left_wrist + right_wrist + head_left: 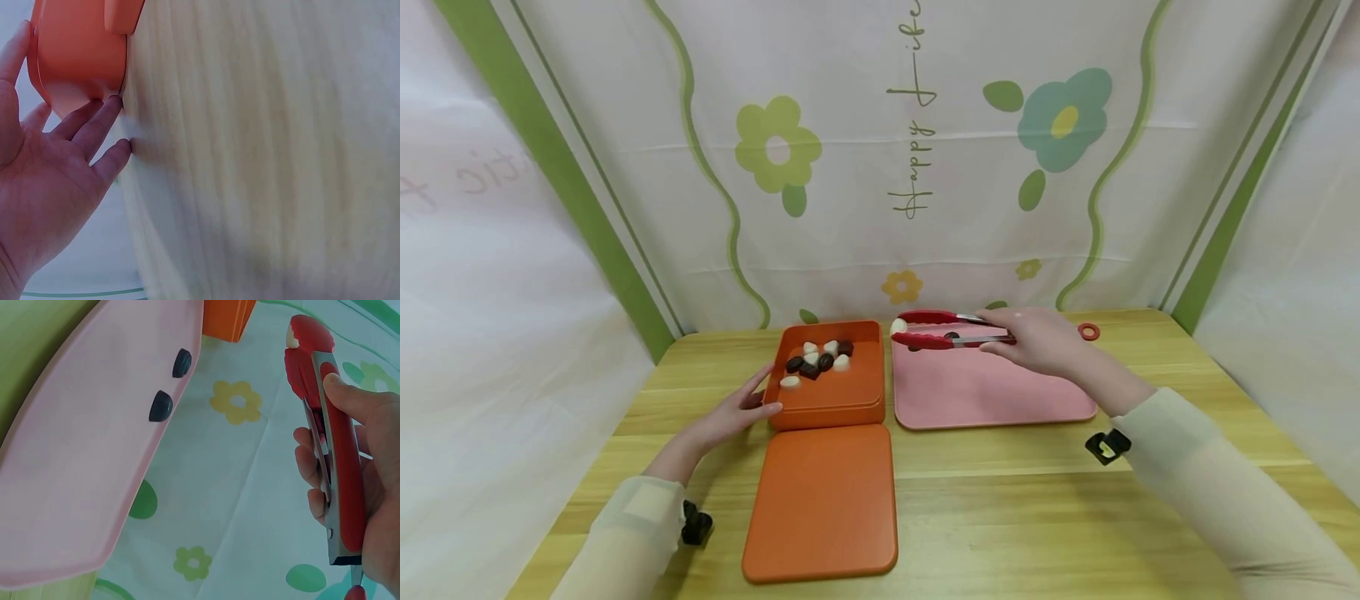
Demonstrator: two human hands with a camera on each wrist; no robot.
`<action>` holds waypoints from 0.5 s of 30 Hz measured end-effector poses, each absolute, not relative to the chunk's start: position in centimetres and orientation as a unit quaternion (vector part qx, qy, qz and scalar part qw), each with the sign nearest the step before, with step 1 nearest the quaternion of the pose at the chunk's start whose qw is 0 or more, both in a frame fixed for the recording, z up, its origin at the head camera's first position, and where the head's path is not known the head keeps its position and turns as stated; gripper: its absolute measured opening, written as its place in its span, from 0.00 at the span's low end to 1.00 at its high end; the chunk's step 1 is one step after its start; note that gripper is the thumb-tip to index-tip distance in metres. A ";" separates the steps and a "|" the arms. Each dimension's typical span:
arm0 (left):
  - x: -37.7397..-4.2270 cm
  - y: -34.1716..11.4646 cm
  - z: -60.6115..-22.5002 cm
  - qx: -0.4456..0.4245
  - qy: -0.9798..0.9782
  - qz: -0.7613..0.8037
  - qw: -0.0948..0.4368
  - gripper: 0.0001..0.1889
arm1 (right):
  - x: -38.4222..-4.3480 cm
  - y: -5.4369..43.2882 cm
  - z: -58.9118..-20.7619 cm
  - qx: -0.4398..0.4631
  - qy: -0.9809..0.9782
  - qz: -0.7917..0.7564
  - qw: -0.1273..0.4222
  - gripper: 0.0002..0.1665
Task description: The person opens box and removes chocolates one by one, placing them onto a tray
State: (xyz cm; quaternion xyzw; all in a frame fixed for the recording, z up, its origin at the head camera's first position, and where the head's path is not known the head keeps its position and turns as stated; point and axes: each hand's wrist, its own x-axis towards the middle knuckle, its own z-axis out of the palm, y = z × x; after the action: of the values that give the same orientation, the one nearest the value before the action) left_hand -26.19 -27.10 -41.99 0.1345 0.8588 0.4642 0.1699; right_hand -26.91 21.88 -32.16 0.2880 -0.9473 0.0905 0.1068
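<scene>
- Head view: the left hand (733, 419), left of centre, rests its spread, loose fingers against the left side of an orange box (827, 417).
- White pieces (842, 362) and dark pieces (826, 362) lie inside this box.
- An orange lid (823, 504) lies flat on the wooden table (1037, 517), just below the box in the frame.
- Near the centre, the right hand (1033, 340) grips red-tipped tongs (925, 342), whose tips pinch one white piece (898, 327) by the box's upper right corner.
- A pink tray (992, 396) lies right of the box, with dark pieces along its upper edge, partly hidden by the tongs.
- Left wrist view: at left, fingertips touch the orange wall in the upper left; the palm is spread.
- Right wrist view: at right, thumb and curled fingers clasp the tongs, a pale sliver showing between their tips.
- The tray fills the left, two dark pieces near its right edge; an orange corner of the box shows at top centre.
</scene>
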 end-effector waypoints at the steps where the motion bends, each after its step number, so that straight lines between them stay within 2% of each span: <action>1: -26.2 -27.1 -42.0 0.135 0.858 0.465 0.170 0.43 | -26.8 22.1 -32.1 0.287 -0.948 0.089 0.107 0.33; 15: -26.5 -27.2 -42.4 0.125 0.858 0.467 0.172 0.43 | -25.9 25.6 -32.6 0.284 -0.949 0.067 0.116 0.31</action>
State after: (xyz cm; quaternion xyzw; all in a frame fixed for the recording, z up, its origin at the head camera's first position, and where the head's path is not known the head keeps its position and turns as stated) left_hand -26.46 -27.24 -42.37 0.1254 0.8582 0.4672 0.1717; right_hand -25.90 25.55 -32.65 0.2840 -0.9494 0.0671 0.1163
